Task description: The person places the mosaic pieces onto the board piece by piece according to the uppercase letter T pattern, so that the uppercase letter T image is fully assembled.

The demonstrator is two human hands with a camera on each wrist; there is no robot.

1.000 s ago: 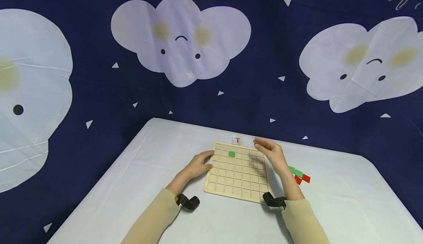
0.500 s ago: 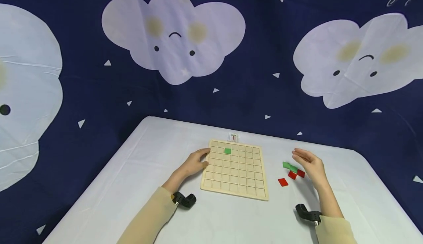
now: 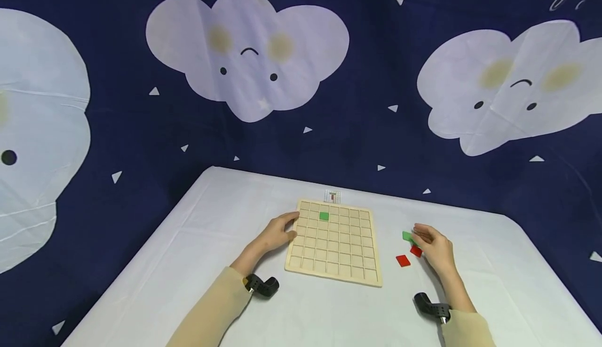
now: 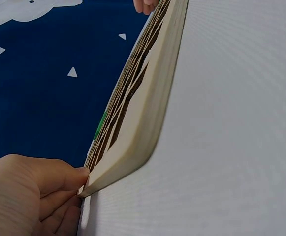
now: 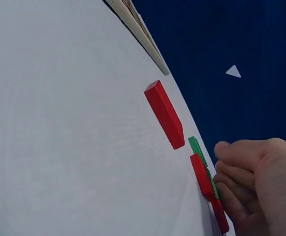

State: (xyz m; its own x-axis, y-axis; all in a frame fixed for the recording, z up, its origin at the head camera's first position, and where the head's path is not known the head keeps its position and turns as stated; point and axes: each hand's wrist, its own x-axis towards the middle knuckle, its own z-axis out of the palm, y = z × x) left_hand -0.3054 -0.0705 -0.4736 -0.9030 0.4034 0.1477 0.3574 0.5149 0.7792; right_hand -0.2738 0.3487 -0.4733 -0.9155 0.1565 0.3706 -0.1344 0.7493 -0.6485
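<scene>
A light wooden grid board (image 3: 338, 255) lies on the white table, one green square tile (image 3: 324, 216) set in a cell of its upper rows. At the board's left edge rests my left hand (image 3: 275, 233), thumb and fingertips touching the rim; the left wrist view shows its thumb against the board's corner. To the right of the board my right hand (image 3: 437, 247) hovers low over a loose group of tiles, fingers loosely bent. Beside its fingertips are a green tile (image 3: 407, 236) and a red tile (image 3: 416, 251). Another red tile (image 5: 220, 216) shows below that hand in the right wrist view.
A separate red tile (image 3: 403, 261) lies between the board and the group. Behind the board's far edge is a small printed pattern card (image 3: 332, 196) with a coloured T shape. A dark blue cloth (image 3: 376, 138) with clouds hangs behind the table.
My right hand has moved from above the board rightward past the tiles, then down and slightly left onto them. The left hand keeps its place at the board; the view has shifted slightly.
</scene>
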